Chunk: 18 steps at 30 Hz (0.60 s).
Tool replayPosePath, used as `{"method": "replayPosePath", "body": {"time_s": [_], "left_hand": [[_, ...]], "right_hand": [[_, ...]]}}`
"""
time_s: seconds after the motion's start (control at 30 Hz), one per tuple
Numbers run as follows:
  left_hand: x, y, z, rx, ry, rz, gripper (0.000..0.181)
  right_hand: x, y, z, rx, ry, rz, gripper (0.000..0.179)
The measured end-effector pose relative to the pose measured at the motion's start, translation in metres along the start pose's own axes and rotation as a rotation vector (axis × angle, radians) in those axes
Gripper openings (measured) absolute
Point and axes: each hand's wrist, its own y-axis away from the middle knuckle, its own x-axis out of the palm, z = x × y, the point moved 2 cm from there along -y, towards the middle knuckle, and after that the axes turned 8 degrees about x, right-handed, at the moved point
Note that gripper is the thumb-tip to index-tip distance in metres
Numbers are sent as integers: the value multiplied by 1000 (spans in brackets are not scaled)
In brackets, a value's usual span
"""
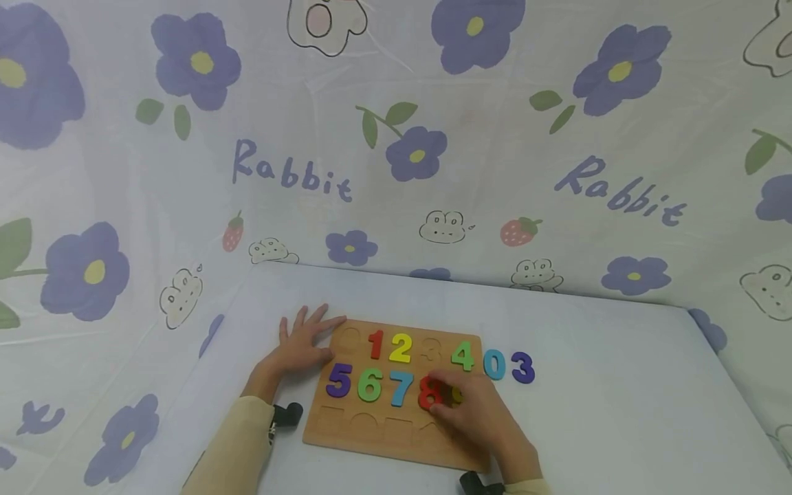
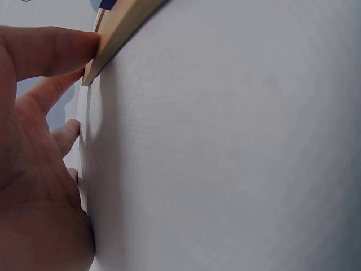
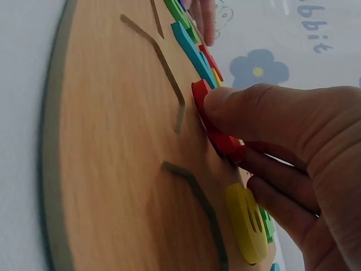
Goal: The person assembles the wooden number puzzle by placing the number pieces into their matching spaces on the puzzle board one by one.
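A wooden number board point(image 1: 371, 443) lies on the white table. My right hand point(image 1: 479, 411) pinches the red number 8 point(image 3: 213, 131) between thumb and fingers over the second row; in the right wrist view the piece is tilted, one end raised. The yellow number 9 point(image 3: 240, 226) sits next to it, mostly hidden by the hand in the head view. With fingers spread, my left hand point(image 1: 303, 347) touches the board's left edge with thumb and index finger. Purple 5 point(image 1: 339, 390), green 6 point(image 1: 361, 388) and blue 7 point(image 1: 405, 388) stand in the same row.
Red 1 point(image 1: 377, 347), yellow 2 point(image 1: 402, 357) and green 4 point(image 1: 467, 359) are in the top row, with bare recesses for 0 and 3. Loose on the table's right lie a blue 0 point(image 1: 487, 364) and a purple 3 point(image 1: 527, 377). A flowered curtain point(image 1: 396, 199) hangs behind.
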Motion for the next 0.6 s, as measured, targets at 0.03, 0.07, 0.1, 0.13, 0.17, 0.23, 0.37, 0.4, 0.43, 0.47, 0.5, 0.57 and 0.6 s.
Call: {"method": "replayPosePath", "body": {"time_s": [0.03, 0.07, 0.1, 0.13, 0.17, 0.23, 0.37, 0.4, 0.43, 0.47, 0.5, 0.57, 0.6], "left_hand": [[0, 0, 0, -1, -1, 2, 75], [1, 0, 0, -1, -2, 2, 75], [1, 0, 1, -1, -2, 4, 75], [1, 0, 1, -3, -3, 7, 75], [1, 0, 1, -1, -6, 5, 75], [1, -1, 1, -2, -8, 6, 75], [1, -1, 3, -3, -13, 5, 75], [1, -1, 3, -2, -13, 5, 75], [1, -1, 3, -2, -13, 4, 75], [1, -1, 4, -1, -13, 3, 75], [1, -1, 3, -1, -12, 1, 75], [1, -1, 3, -1, -10, -1, 75], [1, -1, 2, 0, -11, -3, 75]], "right_hand": [[0, 0, 0, -5, 3, -4, 48], [1, 0, 0, -12, 6, -7, 48], [1, 1, 1, -19, 8, -8, 49], [1, 1, 1, -23, 11, -9, 49], [0, 1, 2, -21, 12, -10, 49], [-2, 2, 2, -10, 9, -11, 50], [-13, 4, 2, 22, -16, -25, 54], [-17, 5, 2, 21, -13, -37, 55], [-22, 6, 2, 17, -13, -50, 55], [-28, 7, 2, 8, -17, -62, 56], [-35, 9, 2, -8, -17, -78, 55], [-49, 11, -1, -45, -23, -113, 55], [-56, 13, -4, -63, -22, -134, 55]]}}
